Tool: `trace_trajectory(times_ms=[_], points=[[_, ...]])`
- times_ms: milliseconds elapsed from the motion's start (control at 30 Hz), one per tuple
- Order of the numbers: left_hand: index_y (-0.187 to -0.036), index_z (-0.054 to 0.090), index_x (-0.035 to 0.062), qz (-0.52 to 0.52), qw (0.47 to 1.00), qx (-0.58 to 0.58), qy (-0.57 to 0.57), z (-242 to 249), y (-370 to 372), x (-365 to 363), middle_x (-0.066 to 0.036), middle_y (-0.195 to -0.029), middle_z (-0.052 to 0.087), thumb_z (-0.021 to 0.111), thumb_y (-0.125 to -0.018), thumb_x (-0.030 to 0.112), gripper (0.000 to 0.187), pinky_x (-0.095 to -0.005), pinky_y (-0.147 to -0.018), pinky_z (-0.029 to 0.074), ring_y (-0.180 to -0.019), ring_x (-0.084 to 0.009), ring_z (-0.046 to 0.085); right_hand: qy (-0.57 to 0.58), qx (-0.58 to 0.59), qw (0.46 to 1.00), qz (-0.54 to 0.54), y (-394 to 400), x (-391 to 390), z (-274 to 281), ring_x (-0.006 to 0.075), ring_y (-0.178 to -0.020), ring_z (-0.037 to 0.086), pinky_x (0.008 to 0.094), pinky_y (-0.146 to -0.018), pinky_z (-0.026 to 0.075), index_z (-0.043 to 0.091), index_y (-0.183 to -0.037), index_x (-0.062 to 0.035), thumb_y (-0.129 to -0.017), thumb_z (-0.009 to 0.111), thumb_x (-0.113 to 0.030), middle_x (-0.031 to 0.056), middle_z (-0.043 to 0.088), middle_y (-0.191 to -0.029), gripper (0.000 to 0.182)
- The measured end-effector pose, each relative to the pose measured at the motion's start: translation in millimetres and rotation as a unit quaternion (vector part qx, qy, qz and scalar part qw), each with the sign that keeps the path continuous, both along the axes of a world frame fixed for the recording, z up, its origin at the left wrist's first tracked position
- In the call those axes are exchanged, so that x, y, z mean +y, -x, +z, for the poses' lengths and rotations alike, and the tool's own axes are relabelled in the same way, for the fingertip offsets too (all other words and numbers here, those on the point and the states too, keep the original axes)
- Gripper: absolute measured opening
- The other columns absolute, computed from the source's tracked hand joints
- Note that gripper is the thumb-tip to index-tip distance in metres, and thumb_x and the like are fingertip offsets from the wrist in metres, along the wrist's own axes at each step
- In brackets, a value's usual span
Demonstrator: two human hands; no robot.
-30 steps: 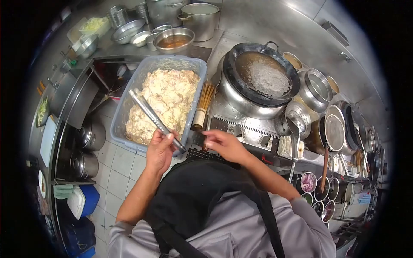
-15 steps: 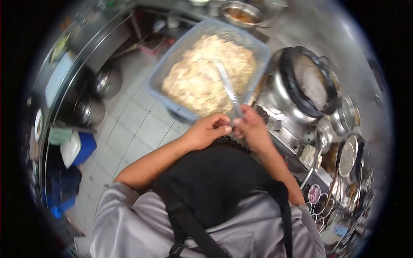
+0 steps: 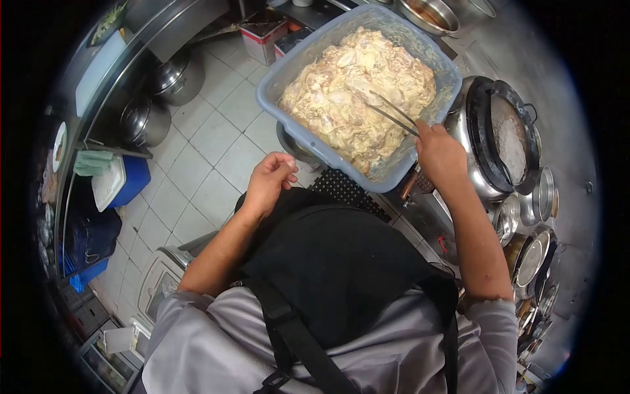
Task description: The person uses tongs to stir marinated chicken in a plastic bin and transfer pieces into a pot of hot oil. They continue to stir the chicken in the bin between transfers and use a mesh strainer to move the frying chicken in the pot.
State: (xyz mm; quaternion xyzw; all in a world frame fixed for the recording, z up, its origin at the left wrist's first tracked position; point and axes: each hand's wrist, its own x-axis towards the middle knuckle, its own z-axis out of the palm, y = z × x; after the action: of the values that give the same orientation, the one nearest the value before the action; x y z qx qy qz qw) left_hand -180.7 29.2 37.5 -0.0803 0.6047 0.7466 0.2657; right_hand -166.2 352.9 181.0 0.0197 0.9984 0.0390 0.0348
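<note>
A large blue-grey tub holds a heap of pale yellow coated pieces of food, which look like raw meat. Metal tongs are gripped in my right hand over the tub's near right side, their arms spread and their tips at the food. My left hand hovers left of the tub's near edge with its fingers curled together; whether anything small is between them is too small to tell.
A large steel pot with a black rim stands right of the tub, with bowls and pans beyond it. Lidded steel pots sit on the lower shelf at left. A blue box is near them. Tiled floor lies between.
The tongs, closed and near both hands before, are now spread over the food in my right hand. My left hand has moved left, away from them. The view has shifted.
</note>
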Motion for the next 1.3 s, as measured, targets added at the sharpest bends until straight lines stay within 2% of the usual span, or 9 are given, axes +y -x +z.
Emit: trace_trajectory(times_ms=[133,233,533,633,767,900,1000,1200,1300], points=[[-0.106,0.059,0.0058,0.014,1.0,0.01,-0.013,-4,-2,-1,-0.003,-0.09,0.063,0.056,-0.098,0.015,0.013,-0.0229,-0.064,0.046,-0.075,-0.0096,0.059,-0.073,-0.03,0.997,0.004,22,-15,-22,0.0351,-0.088,0.068,0.042,-0.072,0.057,0.056,-0.113,0.0001,-0.089,0.049,-0.008,0.0215,0.062,-0.097,0.026],[-0.106,0.059,0.0059,0.014,1.0,-0.001,-0.008,-9,-7,0,-0.003,-0.09,0.063,0.057,-0.098,0.015,0.013,-0.0228,-0.064,0.046,-0.075,-0.0095,0.059,-0.066,-0.029,0.997,0.001,32,-18,-34,0.036,-0.089,0.068,0.0417,-0.075,0.057,0.055,-0.117,0.0011,-0.09,0.048,-0.008,0.0221,0.062,-0.102,0.029],[-0.105,0.059,0.0062,0.015,1.0,-0.003,-0.011,-9,-12,3,-0.003,-0.09,0.063,0.057,-0.098,0.016,0.012,-0.0226,-0.063,0.046,-0.074,-0.0092,0.059,-0.051,-0.08,0.995,-0.023,50,17,-26,0.0361,-0.097,0.067,0.0415,-0.077,0.057,0.054,-0.126,-0.0029,-0.092,0.047,-0.009,0.022,0.062,-0.11,0.036],[-0.105,0.059,0.0063,0.028,0.999,0.004,-0.015,-8,-10,2,-0.003,-0.089,0.063,0.057,-0.098,0.015,0.012,-0.0226,-0.063,0.046,-0.073,-0.0093,0.059,-0.058,-0.063,0.996,-0.022,41,-12,-18,0.0361,-0.096,0.067,0.0415,-0.077,0.057,0.053,-0.128,-0.0037,-0.091,0.049,-0.01,0.0217,0.062,-0.11,0.038],[-0.105,0.059,0.0036,0.034,0.999,0.001,-0.029,-9,-12,3,-0.003,-0.088,0.063,0.058,-0.096,0.014,0.013,-0.0222,-0.062,0.046,-0.073,-0.0094,0.059,-0.083,-0.05,0.995,-0.025,55,-27,-42,0.0365,-0.095,0.067,0.0423,-0.077,0.057,0.049,-0.135,-0.0029,-0.089,0.051,-0.011,0.0214,0.061,-0.113,0.047],[-0.103,0.06,0.0034,0.044,0.999,0.008,-0.028,-9,-18,-1,-0.004,-0.087,0.063,0.059,-0.096,0.014,0.013,-0.0221,-0.061,0.046,-0.072,-0.0095,0.059,-0.122,0.022,0.992,0.007,61,-12,-53,0.0353,-0.089,0.068,0.0431,-0.073,0.057,0.05,-0.129,-0.0019,-0.09,0.048,-0.011,0.0217,0.062,-0.103,0.04],[-0.104,0.059,0.0046,0.047,0.999,0.013,-0.015,-10,-20,-7,-0.005,-0.087,0.063,0.057,-0.097,0.014,0.011,-0.0234,-0.062,0.047,-0.072,-0.0104,0.059,-0.078,-0.006,0.997,-0.017,61,8,-43,0.034,-0.099,0.066,0.0456,-0.08,0.055,0.048,-0.134,-0.0004,-0.09,0.049,-0.012,0.02,0.062,-0.113,0.046],[-0.103,0.059,0.0039,0.049,0.999,0.003,-0.014,-5,-21,-2,-0.005,-0.087,0.063,0.057,-0.097,0.014,0.012,-0.0236,-0.062,0.047,-0.071,-0.0111,0.06,-0.064,-0.088,0.99,-0.088,67,29,-32,0.0341,-0.1,0.067,0.0419,-0.082,0.056,0.054,-0.121,0.0004,-0.091,0.047,-0.012,0.0208,0.064,-0.112,0.033],[-0.103,0.059,0.0039,0.04,0.999,0.002,-0.011,3,-22,6,-0.004,-0.088,0.063,0.057,-0.097,0.014,0.012,-0.0231,-0.062,0.046,-0.072,-0.0102,0.059,-0.073,-0.055,0.994,-0.064,70,30,-40,0.0334,-0.098,0.068,0.0419,-0.079,0.056,0.056,-0.117,-0.0003,-0.092,0.047,-0.011,0.0209,0.064,-0.113,0.029]])
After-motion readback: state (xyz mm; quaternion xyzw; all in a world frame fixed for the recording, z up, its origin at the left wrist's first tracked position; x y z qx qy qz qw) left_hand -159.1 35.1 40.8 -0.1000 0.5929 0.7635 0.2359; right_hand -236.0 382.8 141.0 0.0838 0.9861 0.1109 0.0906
